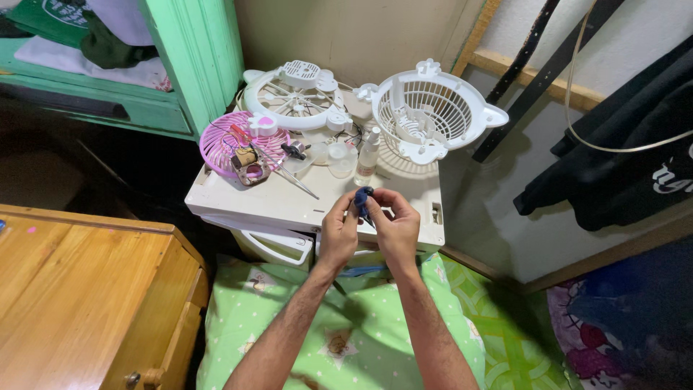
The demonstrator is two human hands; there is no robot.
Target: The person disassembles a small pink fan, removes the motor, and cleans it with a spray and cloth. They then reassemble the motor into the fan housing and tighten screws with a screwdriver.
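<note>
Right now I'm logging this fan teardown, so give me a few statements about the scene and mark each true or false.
1. Both hands, left and right, hold a small blue part. True.
2. The pink fan grille lies right of the white basket-shaped grille. False: it lies left.
3. A small clear bottle stands upright on the white tabletop. True.
4. The white basket-shaped grille hangs on the wall. False: it rests on the tabletop.

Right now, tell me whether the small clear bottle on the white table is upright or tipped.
Upright. The clear bottle stands on its base on the white table, cap uppermost, beside the white fan grille.
</note>
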